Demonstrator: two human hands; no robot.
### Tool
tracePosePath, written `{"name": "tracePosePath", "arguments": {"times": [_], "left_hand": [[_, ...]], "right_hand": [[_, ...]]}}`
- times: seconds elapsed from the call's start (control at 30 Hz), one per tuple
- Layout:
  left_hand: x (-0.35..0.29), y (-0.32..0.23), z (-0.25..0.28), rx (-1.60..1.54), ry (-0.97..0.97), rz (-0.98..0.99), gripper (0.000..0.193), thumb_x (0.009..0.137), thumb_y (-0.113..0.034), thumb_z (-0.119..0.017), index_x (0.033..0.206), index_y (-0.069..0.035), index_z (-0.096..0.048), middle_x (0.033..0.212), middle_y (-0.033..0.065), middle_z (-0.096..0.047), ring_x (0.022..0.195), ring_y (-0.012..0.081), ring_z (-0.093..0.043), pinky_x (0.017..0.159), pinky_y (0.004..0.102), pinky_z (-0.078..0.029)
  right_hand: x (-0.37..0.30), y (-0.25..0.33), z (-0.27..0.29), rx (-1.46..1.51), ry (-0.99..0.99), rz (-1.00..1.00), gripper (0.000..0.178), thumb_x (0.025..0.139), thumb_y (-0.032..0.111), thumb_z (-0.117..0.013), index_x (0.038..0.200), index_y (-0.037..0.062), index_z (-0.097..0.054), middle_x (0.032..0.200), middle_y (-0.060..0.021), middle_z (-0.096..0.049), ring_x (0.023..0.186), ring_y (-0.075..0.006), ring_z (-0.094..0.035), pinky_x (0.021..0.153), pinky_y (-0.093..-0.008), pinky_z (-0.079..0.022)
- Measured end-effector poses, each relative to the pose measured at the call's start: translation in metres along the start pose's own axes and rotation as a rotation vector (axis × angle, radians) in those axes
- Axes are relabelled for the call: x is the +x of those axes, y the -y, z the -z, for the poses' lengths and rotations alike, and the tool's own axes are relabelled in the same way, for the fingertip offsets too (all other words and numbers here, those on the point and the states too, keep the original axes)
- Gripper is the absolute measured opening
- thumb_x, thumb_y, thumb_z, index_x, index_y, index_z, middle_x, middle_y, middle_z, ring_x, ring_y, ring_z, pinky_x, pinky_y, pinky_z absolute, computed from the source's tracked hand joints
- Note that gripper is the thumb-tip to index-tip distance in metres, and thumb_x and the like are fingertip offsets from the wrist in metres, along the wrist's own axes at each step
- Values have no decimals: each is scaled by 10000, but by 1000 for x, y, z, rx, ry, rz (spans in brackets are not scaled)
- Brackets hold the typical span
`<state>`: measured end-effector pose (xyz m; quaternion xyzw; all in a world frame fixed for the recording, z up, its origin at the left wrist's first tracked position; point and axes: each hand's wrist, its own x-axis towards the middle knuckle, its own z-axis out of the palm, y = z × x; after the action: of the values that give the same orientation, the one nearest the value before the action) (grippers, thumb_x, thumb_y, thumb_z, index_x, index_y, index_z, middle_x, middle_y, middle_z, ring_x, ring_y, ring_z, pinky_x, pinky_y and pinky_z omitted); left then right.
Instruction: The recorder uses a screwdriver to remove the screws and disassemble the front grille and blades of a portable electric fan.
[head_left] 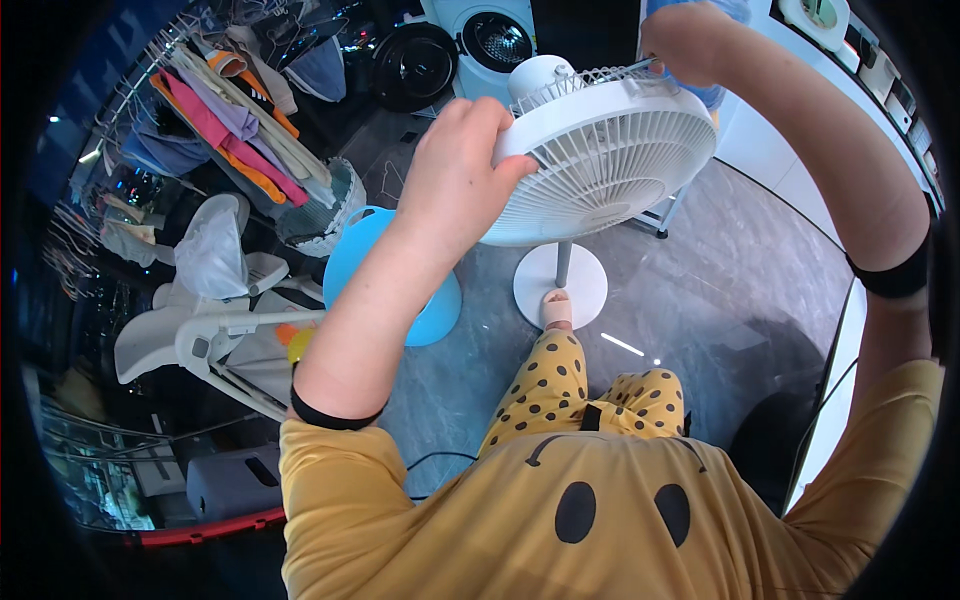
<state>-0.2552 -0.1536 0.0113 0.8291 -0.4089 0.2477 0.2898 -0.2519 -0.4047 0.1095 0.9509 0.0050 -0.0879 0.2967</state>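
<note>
**White fan [620,160] is standing upright on the shiny grey floor [735,235]**

The fan is standing at the far centre, its round head showing a grille of fine curved ribs inside a smooth rim. A slim grey pole [564,264] is rising from the flat white disc base [590,285], where a foot in a pale slipper [557,307] is resting at the near side. The left hand [465,160] is gripping the left of the rim, thumb lying across the front. The right hand [685,45] is bending its fingers at the far right edge, by the wire back grille; its hold is partly hidden, so I cannot tell its grip.

A smooth blue tub [440,310] is sitting on the left, the left forearm blocking its inside. Beyond it, a pale, rough-sided basket [345,205] is standing below hanging clothes [240,140]. A thin white plastic bag [212,250] is lying on a white chair [205,335]. At the far side, a washing machine [495,40] is showing its round drum, its dark door [415,65] hanging open.
</note>
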Motion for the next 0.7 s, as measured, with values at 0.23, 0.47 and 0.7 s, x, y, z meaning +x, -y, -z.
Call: {"name": "tracePosePath", "arguments": {"times": [0.23,0.47,0.7], "left_hand": [[-15,16,-11,-75,-28,-94,464,705,-71,-734,1130,-34,-552,1071,131,-544,970,265,-573,791,334,-489],[-34,65,-19,-285,17,285,521,711,-24,-710,1199,-37,-528,1158,115,-520,1066,220,-554,888,331,-466],[-28,59,-6,-233,82,398,336,646,-49,-776,918,-11,-582,915,69,-591,806,143,-596,735,281,-500]], "right_hand": [[-7,-4,0,35,0,-6,247,817,222,-545,951,87,-702,962,-114,-678,926,-283,-641,742,-425,-503],[13,-2,-19,60,-267,10,306,731,-40,-595,977,111,-698,886,-88,-669,865,-259,-644,719,-367,-503],[12,0,-2,83,-27,-77,321,706,-61,-586,989,54,-684,778,-82,-682,727,-233,-672,611,-351,-515]]}}
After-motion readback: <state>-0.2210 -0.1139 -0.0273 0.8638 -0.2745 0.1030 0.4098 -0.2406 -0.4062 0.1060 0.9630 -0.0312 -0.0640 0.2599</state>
